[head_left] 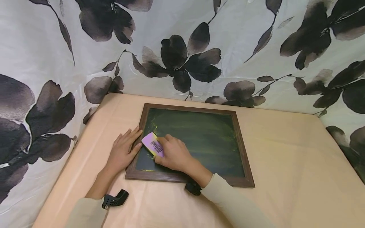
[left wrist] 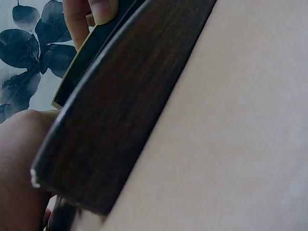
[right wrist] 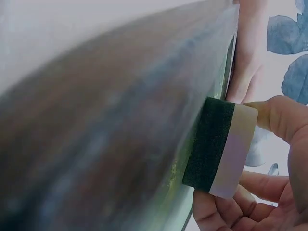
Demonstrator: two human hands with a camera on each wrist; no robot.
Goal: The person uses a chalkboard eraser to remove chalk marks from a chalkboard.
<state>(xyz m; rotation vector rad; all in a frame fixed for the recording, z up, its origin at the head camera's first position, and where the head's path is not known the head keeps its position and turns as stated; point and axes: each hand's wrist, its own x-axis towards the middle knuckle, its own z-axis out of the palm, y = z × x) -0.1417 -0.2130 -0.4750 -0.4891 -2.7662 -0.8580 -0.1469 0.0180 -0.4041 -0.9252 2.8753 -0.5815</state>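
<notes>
A chalkboard [head_left: 196, 142] in a brown wooden frame [head_left: 244, 148] lies on the table. My right hand [head_left: 174, 153] grips a chalkboard eraser [head_left: 153, 143] by its sides, near the board's left edge. The eraser's top is purple with dark print. In the right wrist view, its dark felt layer [right wrist: 209, 144] faces the board surface. My left hand [head_left: 124, 150] lies with fingers extended along the left side of the frame, fingertips on the wood. Beside the eraser, yellow chalk marks [head_left: 155, 127] show on the board, with faint yellowish smears across the rest.
A peach cloth [head_left: 285, 164] covers the table around the board. Behind and to the sides hangs a white curtain [head_left: 242, 38] with dark flowers. A black wrist device [head_left: 115, 199] sits on the left forearm, another [head_left: 193, 188] under the right.
</notes>
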